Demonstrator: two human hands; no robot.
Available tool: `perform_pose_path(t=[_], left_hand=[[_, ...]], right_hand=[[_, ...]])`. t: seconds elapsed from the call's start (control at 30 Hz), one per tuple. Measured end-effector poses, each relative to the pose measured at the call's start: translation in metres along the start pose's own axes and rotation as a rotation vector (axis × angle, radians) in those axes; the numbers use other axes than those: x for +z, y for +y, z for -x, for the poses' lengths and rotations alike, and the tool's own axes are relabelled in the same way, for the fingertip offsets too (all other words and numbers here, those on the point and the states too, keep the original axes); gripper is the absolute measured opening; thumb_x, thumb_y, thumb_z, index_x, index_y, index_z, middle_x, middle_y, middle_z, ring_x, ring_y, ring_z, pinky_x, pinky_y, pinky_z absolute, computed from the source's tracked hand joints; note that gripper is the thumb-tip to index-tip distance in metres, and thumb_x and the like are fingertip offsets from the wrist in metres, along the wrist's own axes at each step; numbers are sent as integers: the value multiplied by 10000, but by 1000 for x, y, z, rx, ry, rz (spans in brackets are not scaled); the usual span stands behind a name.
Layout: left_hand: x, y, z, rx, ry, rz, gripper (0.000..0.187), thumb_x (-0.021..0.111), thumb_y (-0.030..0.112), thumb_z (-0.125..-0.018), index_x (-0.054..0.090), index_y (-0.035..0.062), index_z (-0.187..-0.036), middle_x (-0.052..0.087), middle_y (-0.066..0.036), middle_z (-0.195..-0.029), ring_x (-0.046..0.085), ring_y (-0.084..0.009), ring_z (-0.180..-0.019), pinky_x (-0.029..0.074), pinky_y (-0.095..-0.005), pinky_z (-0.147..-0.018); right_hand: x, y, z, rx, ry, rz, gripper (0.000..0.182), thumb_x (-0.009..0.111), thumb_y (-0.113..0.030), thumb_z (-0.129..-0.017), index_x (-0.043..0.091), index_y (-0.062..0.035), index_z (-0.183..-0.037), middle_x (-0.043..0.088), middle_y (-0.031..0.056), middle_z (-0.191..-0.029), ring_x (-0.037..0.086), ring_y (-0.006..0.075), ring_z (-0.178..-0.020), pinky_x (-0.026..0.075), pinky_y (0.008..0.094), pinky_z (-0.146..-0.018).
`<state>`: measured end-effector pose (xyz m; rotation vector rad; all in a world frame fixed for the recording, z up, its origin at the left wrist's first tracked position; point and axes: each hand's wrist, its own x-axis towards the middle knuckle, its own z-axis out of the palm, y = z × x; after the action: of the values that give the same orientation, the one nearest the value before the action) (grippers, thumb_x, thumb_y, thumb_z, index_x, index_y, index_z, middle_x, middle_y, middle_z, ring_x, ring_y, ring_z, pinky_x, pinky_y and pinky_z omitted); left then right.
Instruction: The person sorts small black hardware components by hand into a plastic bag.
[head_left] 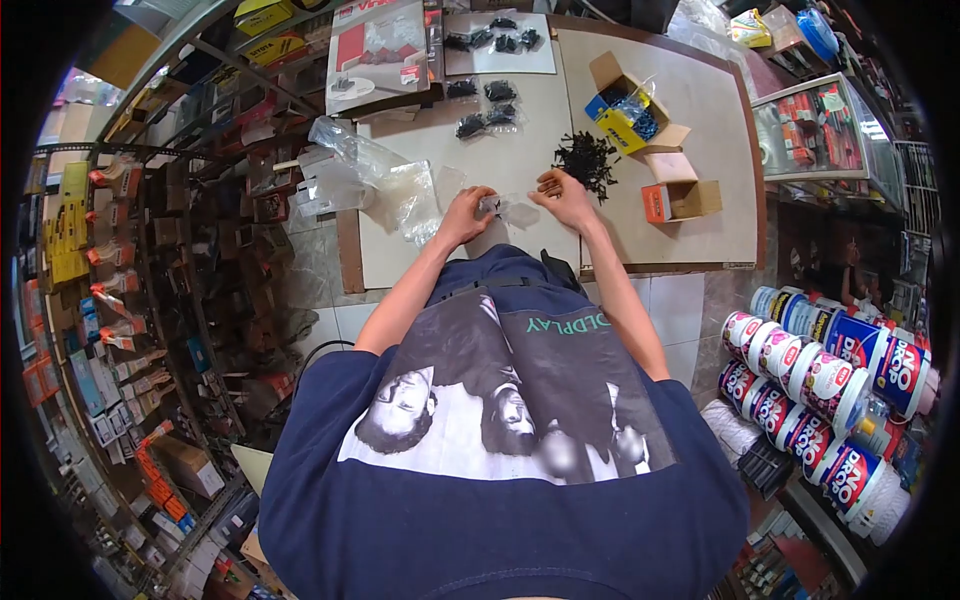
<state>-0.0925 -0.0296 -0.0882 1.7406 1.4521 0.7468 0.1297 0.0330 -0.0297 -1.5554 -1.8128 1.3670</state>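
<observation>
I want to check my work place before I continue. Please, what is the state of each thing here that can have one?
Small clear bag: in left hand; sealing unclear.
Yellow-and-blue carton: open, filled.
Small orange carton: open.
Black screw-like pieces: loose, heaped.
Small packets: filled with black pieces.
Clear plastic sheets or bags: loosely piled.
NO DROP tubs: stacked.

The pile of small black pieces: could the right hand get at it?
Probably yes: the pile lies close beside the right hand, with nothing visible standing between them.
</observation>
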Motion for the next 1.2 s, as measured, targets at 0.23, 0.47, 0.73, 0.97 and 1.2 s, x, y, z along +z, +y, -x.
perform_pose_path(t=[0.23, 0.47, 0.73, 0.97, 1.2], left_hand=[[5, 8, -1, 47, -45, -14, 435, 673, 155, -712, 523, 46, -1106, 539, -160, -1106, 489, -332, -1064, 403, -393, -921], [16, -5, -1, -20, 101, -187, 566, 734, 264, -678, 497, 52, -1146, 489, -187, -1156, 449, -365, -1104, 391, -431, -934], [13, -21, 6, -65, 108, -101, 559, 753, 234, -660, 508, 80, -1139, 472, -200, -1147, 449, -363, -1106, 396, -435, -943], [7, -19, 7, -44, 100, -3, 485, 742, 215, -663, 533, 75, -1077, 482, -178, -1109, 457, -348, -1093, 402, -407, -936], [3, -13, 8, -74, 111, 32, 473, 747, 207, -666, 535, 80, -1070, 501, -163, -1083, 460, -335, -1090, 404, -400, -935]], right_hand=[[27, -11, 8, -219, -128, 386, 273, 710, -236, -704, 673, -131, -954, 548, 171, -1095, 563, 306, -1013, 452, 381, -888], [38, -19, 6, -242, -165, 289, 245, 680, -261, -741, 681, -68, -891, 569, 164, -1056, 585, 299, -965, 471, 373, -828], [-26, 35, 8, 157, 368, 156, 268, 690, -239, -745, 626, -16, -879, 627, 163, -881, 618, 282, -849, 489, 358, -743], [-49, 122, 7, 173, 535, 300, 282, 743, -162, -697, 611, -17, -899, 662, 106, -777, 648, 216, -737, 508, 326, -692], [-53, 129, 3, 227, 465, 160, 233, 732, -97, -701, 613, -10, -881, 666, 95, -779, 653, 182, -728, 510, 296, -684]])
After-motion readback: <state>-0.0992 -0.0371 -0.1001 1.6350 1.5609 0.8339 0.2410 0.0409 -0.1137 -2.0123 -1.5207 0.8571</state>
